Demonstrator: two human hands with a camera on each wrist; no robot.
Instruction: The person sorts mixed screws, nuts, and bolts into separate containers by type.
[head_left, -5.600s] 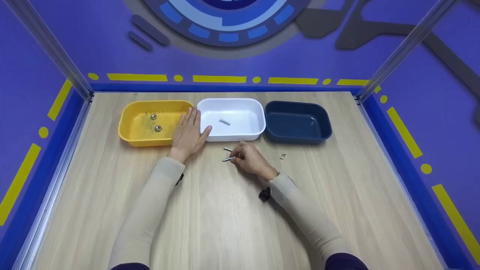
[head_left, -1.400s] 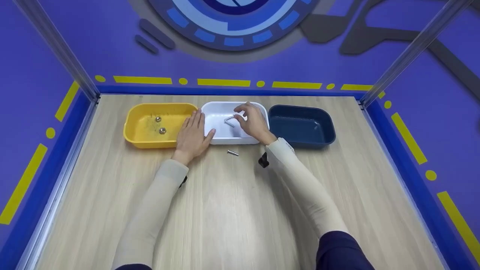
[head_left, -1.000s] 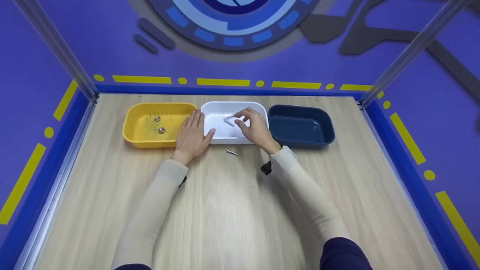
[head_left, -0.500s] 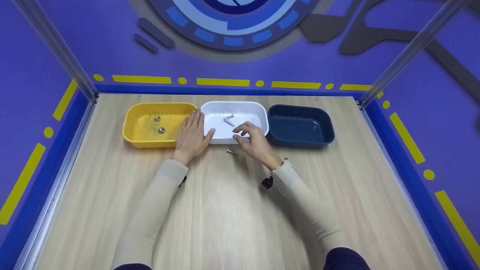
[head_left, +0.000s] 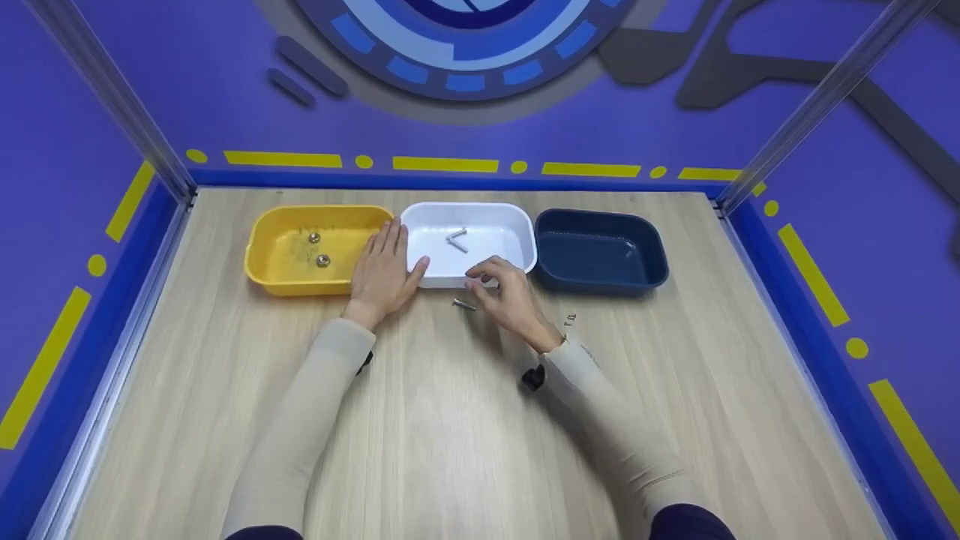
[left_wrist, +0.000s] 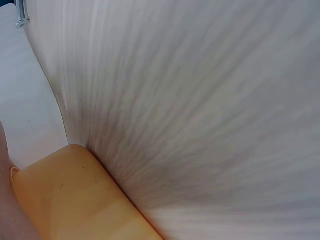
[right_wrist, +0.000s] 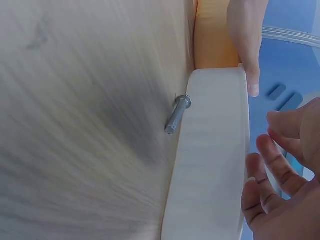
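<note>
Flat across the adjoining rims of the yellow bin [head_left: 300,287] and the white bin [head_left: 439,281] rests my left hand [head_left: 379,276], fingers straight. My right hand [head_left: 511,298] hovers at the white bin's front edge, fingers loosely bent and holding nothing. Just left of its fingertips, a silver bolt [head_left: 464,304] lies on the table; the right wrist view shows this bolt [right_wrist: 178,114] beside the white wall. Two more bolts [head_left: 457,245] lie in a V inside the white bin. Two nuts [head_left: 322,261] sit in the yellow bin.
A dark blue bin [head_left: 600,283] stands right of the white one, completing the row. Tiny metal pieces [head_left: 570,319] lie on the wooden table [head_left: 420,450] near my right wrist. Blue-purple panels [head_left: 480,135] enclose the back and sides.
The right hand carried one bolt from the table into the white bin, let it go there, then drew back toward me to the front edge. The left hand stays put.
</note>
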